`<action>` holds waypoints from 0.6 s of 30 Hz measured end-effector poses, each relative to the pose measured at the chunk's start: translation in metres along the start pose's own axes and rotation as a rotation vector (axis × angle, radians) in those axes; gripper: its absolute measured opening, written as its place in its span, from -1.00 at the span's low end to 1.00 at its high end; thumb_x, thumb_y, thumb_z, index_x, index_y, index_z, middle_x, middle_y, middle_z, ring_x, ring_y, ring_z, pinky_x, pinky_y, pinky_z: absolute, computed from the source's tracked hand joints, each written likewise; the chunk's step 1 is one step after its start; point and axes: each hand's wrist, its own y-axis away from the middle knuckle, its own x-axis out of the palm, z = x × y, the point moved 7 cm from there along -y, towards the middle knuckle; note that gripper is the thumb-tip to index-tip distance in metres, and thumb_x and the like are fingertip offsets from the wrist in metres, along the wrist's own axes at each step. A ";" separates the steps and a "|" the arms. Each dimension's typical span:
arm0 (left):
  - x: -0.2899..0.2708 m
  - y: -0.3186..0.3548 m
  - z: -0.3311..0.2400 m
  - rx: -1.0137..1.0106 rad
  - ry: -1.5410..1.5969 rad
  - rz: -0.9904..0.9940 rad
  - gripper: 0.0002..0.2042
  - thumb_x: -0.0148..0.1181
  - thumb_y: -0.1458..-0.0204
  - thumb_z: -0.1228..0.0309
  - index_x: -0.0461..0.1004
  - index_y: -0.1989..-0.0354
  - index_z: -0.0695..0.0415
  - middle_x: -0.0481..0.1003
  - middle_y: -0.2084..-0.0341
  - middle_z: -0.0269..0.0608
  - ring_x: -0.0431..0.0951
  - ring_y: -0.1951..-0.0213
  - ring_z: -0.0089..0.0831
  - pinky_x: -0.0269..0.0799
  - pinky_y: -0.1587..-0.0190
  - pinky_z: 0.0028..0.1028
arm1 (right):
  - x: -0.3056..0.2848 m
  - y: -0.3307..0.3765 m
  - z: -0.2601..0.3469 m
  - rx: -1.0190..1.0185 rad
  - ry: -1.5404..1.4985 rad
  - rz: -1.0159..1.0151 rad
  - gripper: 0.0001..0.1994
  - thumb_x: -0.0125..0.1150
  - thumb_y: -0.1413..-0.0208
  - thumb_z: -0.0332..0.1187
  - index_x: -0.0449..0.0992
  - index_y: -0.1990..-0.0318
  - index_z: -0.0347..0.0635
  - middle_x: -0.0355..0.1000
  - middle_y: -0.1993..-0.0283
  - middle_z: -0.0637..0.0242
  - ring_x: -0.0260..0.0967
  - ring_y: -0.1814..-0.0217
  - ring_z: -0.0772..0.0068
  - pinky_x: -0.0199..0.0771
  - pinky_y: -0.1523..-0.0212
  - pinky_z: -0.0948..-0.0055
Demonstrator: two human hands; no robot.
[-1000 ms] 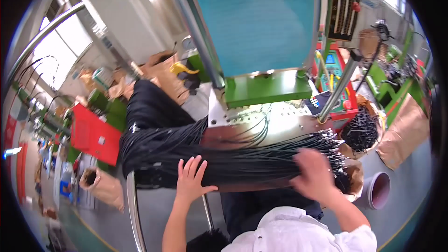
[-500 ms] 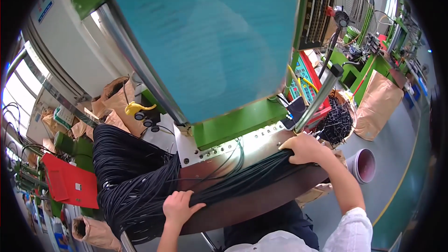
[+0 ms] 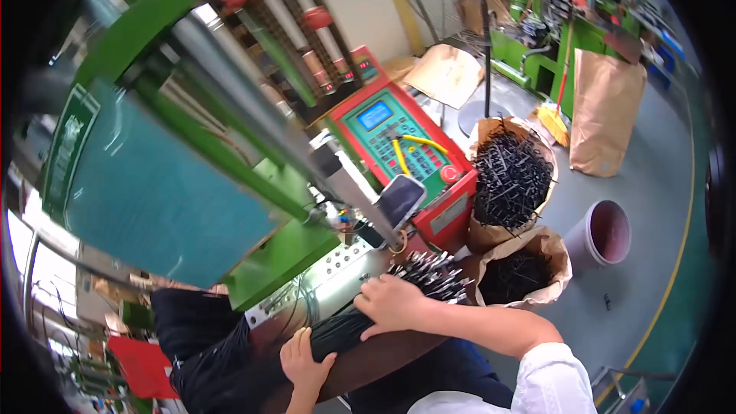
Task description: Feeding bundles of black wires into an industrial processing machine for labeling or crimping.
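Observation:
A long bundle of thin black cables (image 3: 340, 334) lies across a brown work surface (image 3: 402, 351) at the foot of a green machine. My right hand (image 3: 389, 306) presses over the bundle and grips it close to its right end, where many silvery tips (image 3: 438, 274) fan out. Further left, my left hand (image 3: 305, 363) holds the near side of the same bundle, its thumb apart from the fingers. A thick, dark heap of cables (image 3: 192, 330) hangs down at the left, partly blurred.
The machine's teal panel (image 3: 157, 192) and green frame (image 3: 280, 264) rise beyond the bundle. A red control box (image 3: 452, 215) with a phone (image 3: 402, 201) stands behind my right hand. Paper sacks of black pieces (image 3: 512, 180) and a pale bucket (image 3: 598, 234) are on the right.
My view has swung right, bringing the control box and sacks into fuller sight. The hands are closer together, and the bundle's silvery tips now show beyond my right hand.

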 end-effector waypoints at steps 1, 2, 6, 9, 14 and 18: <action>0.001 0.002 -0.005 0.024 0.004 0.018 -0.33 0.07 0.08 -0.14 0.36 -0.01 0.23 0.42 0.09 -0.04 0.38 0.10 -0.03 0.24 0.01 -0.17 | -0.001 0.000 -0.002 0.007 -0.044 0.045 -0.42 0.19 0.20 0.21 0.41 0.31 -0.18 0.33 0.33 0.28 0.31 0.20 0.30 0.27 0.16 0.38; 0.002 -0.001 -0.006 0.000 -0.002 0.017 -0.35 -0.03 0.02 -0.15 0.36 0.00 0.24 0.42 0.09 -0.03 0.38 0.11 -0.02 0.24 0.02 -0.16 | -0.001 0.000 -0.005 0.026 -0.083 0.092 -0.44 0.18 0.18 0.21 0.41 0.34 -0.18 0.33 0.33 0.28 0.31 0.19 0.32 0.28 0.18 0.41; 0.000 -0.007 -0.010 -0.021 -0.023 0.006 -0.35 -0.21 -0.09 -0.15 0.37 0.01 0.26 0.42 0.10 -0.01 0.38 0.12 -0.02 0.23 0.04 -0.15 | 0.011 -0.010 -0.018 0.152 -0.253 0.174 -0.47 0.16 0.12 0.17 0.44 0.37 -0.21 0.37 0.32 0.24 0.34 0.17 0.26 0.30 0.15 0.35; -0.003 -0.010 -0.014 -0.037 -0.031 0.014 -0.35 -0.27 -0.12 -0.14 0.38 0.02 0.26 0.42 0.10 0.00 0.38 0.13 -0.02 0.22 0.04 -0.15 | 0.008 -0.009 -0.023 0.170 -0.179 -0.104 -0.56 0.14 0.06 0.09 0.43 0.41 -0.18 0.36 0.38 0.26 0.34 0.25 0.28 0.31 0.21 0.33; -0.001 -0.008 0.000 -0.067 0.018 0.072 -0.37 -0.28 -0.13 -0.13 0.39 0.03 0.25 0.42 0.11 -0.01 0.39 0.14 -0.05 0.22 0.06 -0.18 | -0.002 -0.016 -0.022 0.200 -0.174 -0.055 -0.71 0.12 -0.01 -0.07 0.39 0.48 -0.11 0.34 0.45 0.31 0.33 0.34 0.32 0.30 0.30 0.37; 0.001 -0.010 0.005 -0.103 0.038 0.068 -0.43 -0.13 -0.05 -0.08 0.41 0.01 0.17 0.43 0.09 -0.13 0.41 0.11 -0.18 0.22 0.05 -0.22 | -0.006 -0.016 -0.023 0.170 -0.146 -0.078 -0.76 0.13 0.00 -0.16 0.37 0.55 -0.08 0.31 0.51 0.33 0.30 0.39 0.31 0.29 0.38 0.34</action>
